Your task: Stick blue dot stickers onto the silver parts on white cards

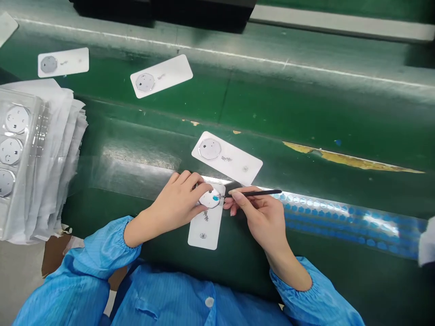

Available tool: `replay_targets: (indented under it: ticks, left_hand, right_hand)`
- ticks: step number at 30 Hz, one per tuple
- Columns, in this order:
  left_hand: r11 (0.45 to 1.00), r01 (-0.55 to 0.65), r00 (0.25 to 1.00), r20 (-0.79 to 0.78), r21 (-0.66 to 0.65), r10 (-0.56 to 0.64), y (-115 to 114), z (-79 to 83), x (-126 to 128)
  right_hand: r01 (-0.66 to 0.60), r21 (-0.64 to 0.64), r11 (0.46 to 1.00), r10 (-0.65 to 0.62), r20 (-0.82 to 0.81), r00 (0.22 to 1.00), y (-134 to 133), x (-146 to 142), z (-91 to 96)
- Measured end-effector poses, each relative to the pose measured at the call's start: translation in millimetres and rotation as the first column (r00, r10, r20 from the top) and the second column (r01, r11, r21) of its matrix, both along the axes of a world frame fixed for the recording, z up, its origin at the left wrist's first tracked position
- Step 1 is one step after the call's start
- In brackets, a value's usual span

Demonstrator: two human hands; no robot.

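A white rectangular card [205, 233] lies in front of me, with a silvery octagonal disc [206, 201] at its far end. My left hand [180, 198] is closed at that end, thumb and forefinger about the disc's left side. Pinched in my right hand [261, 213] is a slim black pair of tweezers [261, 193], its thin tip pointing left. A small blue round dot [216, 198] shows at the tip, over the disc; whether it touches the disc I cannot tell. Just beyond my hands lies another card [239, 164] with a similar disc.
A clear strip with rows of blue dots [326, 215] stretches to the right. Two more cards [176, 72] [73, 62] lie on the green surface further off. At left, a clear tray [25, 181] of octagonal discs tops a stack of white sheets [57, 149]. Black boxes [200, 13] stand behind.
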State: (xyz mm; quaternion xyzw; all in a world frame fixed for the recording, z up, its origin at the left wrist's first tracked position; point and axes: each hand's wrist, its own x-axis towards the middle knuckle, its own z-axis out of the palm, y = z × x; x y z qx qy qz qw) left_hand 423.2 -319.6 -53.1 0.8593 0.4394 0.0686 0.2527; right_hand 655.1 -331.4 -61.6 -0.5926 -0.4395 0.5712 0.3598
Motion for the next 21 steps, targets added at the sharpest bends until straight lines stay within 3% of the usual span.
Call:
replay_targets:
  ticks: [21]
  left_hand:
    - [0.999, 0.003, 1.000, -0.008, 0.032, -0.003, -1.8, -0.1, 2.6]
  right_hand:
    - [0.007, 0.016, 1.000, -0.008, 0.062, 0.998, -0.9, -1.7, 5.2]
